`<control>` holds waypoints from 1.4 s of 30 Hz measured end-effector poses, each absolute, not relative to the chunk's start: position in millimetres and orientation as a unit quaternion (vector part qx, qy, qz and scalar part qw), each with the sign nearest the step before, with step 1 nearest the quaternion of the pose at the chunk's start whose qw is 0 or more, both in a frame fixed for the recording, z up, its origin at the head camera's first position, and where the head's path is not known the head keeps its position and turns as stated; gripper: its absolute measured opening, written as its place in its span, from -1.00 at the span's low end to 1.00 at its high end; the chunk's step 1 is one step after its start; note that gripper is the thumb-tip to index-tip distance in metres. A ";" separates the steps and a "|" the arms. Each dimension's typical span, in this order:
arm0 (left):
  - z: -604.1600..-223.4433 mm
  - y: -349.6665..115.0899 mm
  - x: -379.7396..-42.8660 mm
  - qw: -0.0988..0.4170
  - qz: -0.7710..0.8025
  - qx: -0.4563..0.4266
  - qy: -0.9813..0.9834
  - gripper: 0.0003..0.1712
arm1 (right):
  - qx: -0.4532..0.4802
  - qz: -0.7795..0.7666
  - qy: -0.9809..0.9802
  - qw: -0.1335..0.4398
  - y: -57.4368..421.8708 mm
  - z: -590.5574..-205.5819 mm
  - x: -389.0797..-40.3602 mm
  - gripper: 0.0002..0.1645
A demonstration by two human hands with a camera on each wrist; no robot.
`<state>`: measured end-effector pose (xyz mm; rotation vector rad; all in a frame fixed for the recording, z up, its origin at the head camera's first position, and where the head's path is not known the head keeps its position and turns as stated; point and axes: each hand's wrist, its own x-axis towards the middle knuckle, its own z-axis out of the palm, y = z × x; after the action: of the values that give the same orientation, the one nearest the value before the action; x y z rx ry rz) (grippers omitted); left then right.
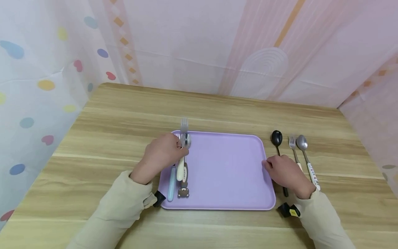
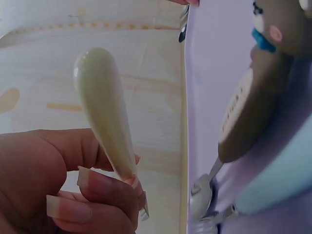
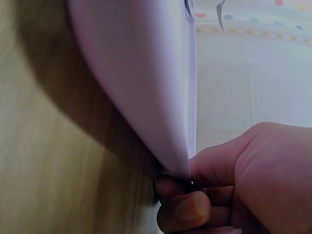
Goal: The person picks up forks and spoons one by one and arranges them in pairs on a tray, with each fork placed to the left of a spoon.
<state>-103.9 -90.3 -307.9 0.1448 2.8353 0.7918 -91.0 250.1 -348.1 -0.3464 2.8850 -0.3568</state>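
My left hand [image 1: 163,154] pinches a fork with a cream handle [image 2: 105,107] above the left side of the lilac tray [image 1: 227,173]. Its tines point away from me in the head view. On the tray below lie a spoon with a brown bear handle [image 1: 183,192] and a fork with a light blue handle [image 1: 171,186]. My right hand [image 1: 287,174] grips the tray's right edge between thumb and fingers, as the right wrist view shows. Part of a black spoon [image 1: 276,138] to the right of the tray is hidden under that hand.
Right of the tray, a small fork [image 1: 292,142] and a spoon with a patterned white handle [image 1: 312,174] lie on the wooden table [image 1: 124,107]. Printed curtains [image 1: 192,45] hang behind the table and at its sides.
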 end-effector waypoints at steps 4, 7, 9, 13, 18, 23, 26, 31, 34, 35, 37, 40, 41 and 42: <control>-307.2 -83.0 -103.7 0.111 0.250 0.056 0.960 -0.54 | -0.120 -0.122 0.980 0.103 249.6 -349.6 -90.4 -0.58; -306.7 -75.9 -104.0 0.123 0.231 0.070 0.963 -0.53 | -0.118 -0.123 0.980 0.103 249.5 -350.3 -90.2 -0.58; -307.3 -71.2 -104.0 0.127 0.218 0.080 0.964 -0.52 | -0.117 -0.123 0.980 0.104 249.2 -350.5 -90.4 -0.59; -309.4 -61.5 -103.8 0.134 0.197 0.082 0.968 -0.57 | -0.116 -0.124 0.980 0.104 248.3 -350.8 -91.6 -0.59; -316.3 -48.5 -101.5 0.140 0.180 0.092 0.969 -0.65 | -0.117 -0.121 0.980 0.102 248.0 -351.0 -92.6 -0.59; -323.2 -37.9 -99.3 0.148 0.161 0.098 0.971 -0.70 | -0.119 -0.119 0.981 0.101 247.6 -351.2 -92.7 -0.61; -325.3 -33.8 -96.9 0.144 0.155 0.098 0.972 -0.72 | -0.118 -0.119 0.981 0.101 247.2 -351.0 -92.0 -0.61; -328.1 -29.1 -93.0 0.132 0.157 0.100 0.974 -0.71 | -0.118 -0.121 0.981 0.097 247.5 -350.9 -91.5 -0.59; -330.0 -27.6 -91.4 0.128 0.163 0.100 0.973 -0.68 | -0.120 -0.122 0.980 0.097 248.1 -350.8 -91.7 -0.57; -330.3 -27.3 -90.9 0.128 0.165 0.099 0.973 -0.68 | -0.121 -0.123 0.980 0.097 248.3 -350.8 -91.7 -0.57; -330.6 -27.7 -89.8 0.128 0.168 0.097 0.973 -0.67 | -0.121 -0.124 0.980 0.097 247.8 -350.5 -91.6 -0.58; -330.3 -28.5 -88.7 0.133 0.170 0.096 0.972 -0.68 | -0.119 -0.124 0.980 0.098 247.2 -350.2 -91.3 -0.58; -330.2 -28.8 -88.4 0.136 0.169 0.096 0.972 -0.69 | -0.118 -0.125 0.980 0.099 247.1 -350.1 -91.2 -0.59; -330.2 -29.1 -88.3 0.138 0.168 0.096 0.971 -0.70 | -0.117 -0.124 0.980 0.100 247.0 -350.0 -91.1 -0.59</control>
<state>-88.3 -29.1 -330.2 0.2766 2.8085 0.4871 -91.1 247.0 -350.0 -0.3465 2.8975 -0.3670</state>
